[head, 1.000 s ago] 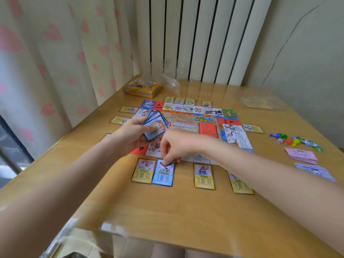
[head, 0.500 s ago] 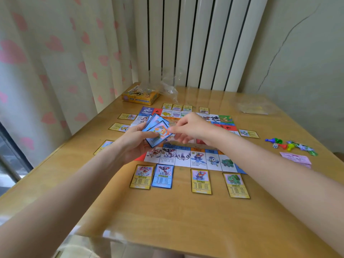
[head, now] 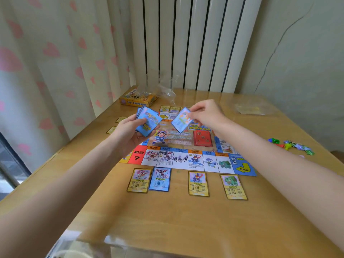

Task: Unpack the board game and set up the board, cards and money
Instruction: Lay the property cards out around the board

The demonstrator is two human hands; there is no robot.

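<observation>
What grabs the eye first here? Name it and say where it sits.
The colourful game board lies mid-table, with four cards in a row along its near edge. Above it, the left hand holds a blue card stack while the right hand pinches a single card.

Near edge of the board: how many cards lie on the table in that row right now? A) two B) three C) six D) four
D: four cards lie in the row below the board: a yellow card, a blue card beside it, then two more yellow ones farther right.
</observation>
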